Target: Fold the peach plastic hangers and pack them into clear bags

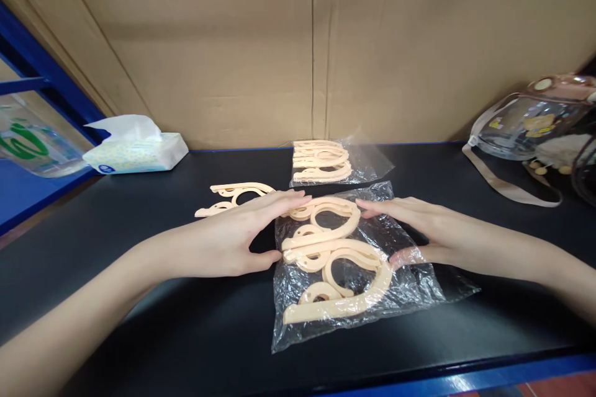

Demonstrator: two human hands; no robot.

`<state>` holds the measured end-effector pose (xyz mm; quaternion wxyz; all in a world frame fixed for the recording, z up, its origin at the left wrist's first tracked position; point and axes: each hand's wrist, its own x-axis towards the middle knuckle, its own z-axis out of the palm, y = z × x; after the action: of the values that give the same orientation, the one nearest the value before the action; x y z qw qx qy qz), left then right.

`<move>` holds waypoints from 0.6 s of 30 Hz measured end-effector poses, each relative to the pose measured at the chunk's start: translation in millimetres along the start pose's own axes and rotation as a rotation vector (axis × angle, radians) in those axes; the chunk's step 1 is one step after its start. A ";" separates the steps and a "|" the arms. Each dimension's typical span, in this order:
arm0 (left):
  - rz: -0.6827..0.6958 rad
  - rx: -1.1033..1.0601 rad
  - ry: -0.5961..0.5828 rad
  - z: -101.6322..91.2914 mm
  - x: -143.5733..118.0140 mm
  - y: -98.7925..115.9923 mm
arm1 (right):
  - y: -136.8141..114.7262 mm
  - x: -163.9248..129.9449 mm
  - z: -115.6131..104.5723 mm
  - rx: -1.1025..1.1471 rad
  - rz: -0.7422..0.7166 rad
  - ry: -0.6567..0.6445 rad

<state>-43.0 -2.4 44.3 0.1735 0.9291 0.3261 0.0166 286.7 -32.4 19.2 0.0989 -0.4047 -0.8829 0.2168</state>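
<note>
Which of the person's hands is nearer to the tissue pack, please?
Left. The left hand rests at the near bag's left edge, on the tissue pack's side; the right hand lies beyond the bag, farther away.

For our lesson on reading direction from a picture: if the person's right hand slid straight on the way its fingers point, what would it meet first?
The right hand points left across the clear plastic bag. Its fingers already nearly touch the top peach plastic hook in that bag, so that comes first; beyond it, probably the left hand.

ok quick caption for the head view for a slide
Both hands, left and right, flat on a clear bag of peach plastic hooks on a black table.
</note>
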 end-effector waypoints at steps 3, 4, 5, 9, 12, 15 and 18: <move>-0.004 -0.004 0.003 -0.6 -0.3 0.0 | 0.9 0.0 1.6 -0.014 -0.005 0.014; -0.007 -0.005 0.000 -1.3 -0.9 0.3 | 1.2 0.0 1.9 -0.017 -0.008 0.016; -0.010 -0.008 -0.009 -2.1 -1.9 1.1 | 1.5 0.0 2.1 -0.019 -0.011 0.017; 0.028 -0.032 -0.111 -5.0 -8.0 7.4 | 1.6 0.2 1.4 -0.024 -0.017 0.011; 0.083 -0.063 -0.141 -3.0 -11.2 12.5 | 0.7 0.0 -0.2 -0.014 -0.014 0.007; 0.070 -0.076 -0.126 1.5 -11.5 15.4 | 0.6 -0.2 -0.8 -0.026 -0.034 0.004; 0.042 -0.046 -0.128 2.3 -11.9 14.8 | 2.1 -0.2 0.4 -0.055 -0.062 0.016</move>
<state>-43.1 -21.1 48.1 0.2150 0.9307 0.2942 -0.0315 288.1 -31.4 17.9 0.1013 -0.3814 -0.8998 0.1860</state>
